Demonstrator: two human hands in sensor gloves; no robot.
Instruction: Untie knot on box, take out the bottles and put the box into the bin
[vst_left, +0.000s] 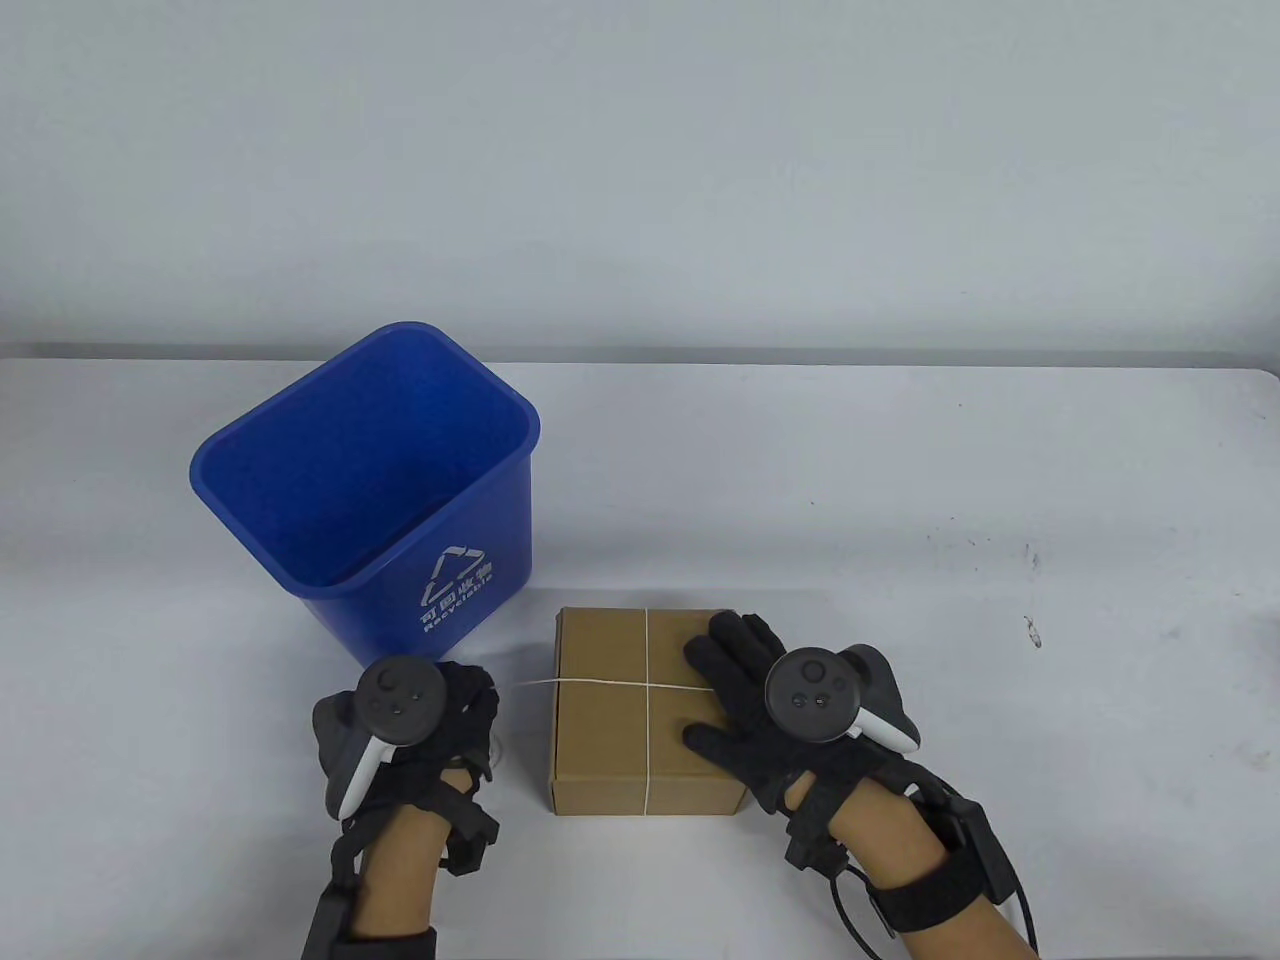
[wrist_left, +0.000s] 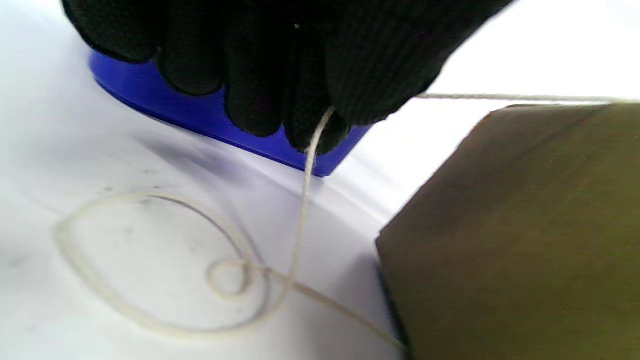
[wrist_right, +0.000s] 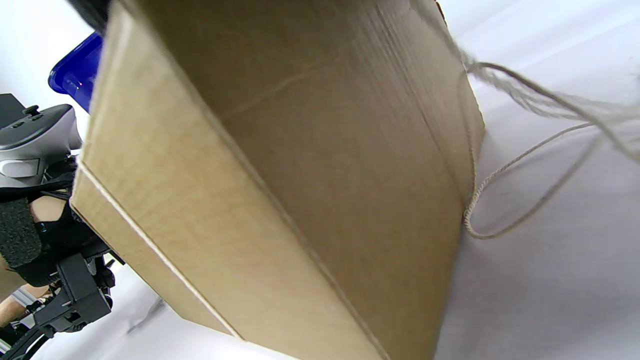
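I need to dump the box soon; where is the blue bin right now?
In the table view, the blue bin stands left of centre, just behind the left hand and the box.

L hand (vst_left: 405, 715) pulls string (vst_left: 530, 683) taut; R hand (vst_left: 760, 700) flat on box (vst_left: 620, 730); bin (vst_left: 370, 490) behind.

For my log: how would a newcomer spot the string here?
Start at the blue bin; the box sits to its right. The thin white string crosses the lid, one end pinched by the left hand.
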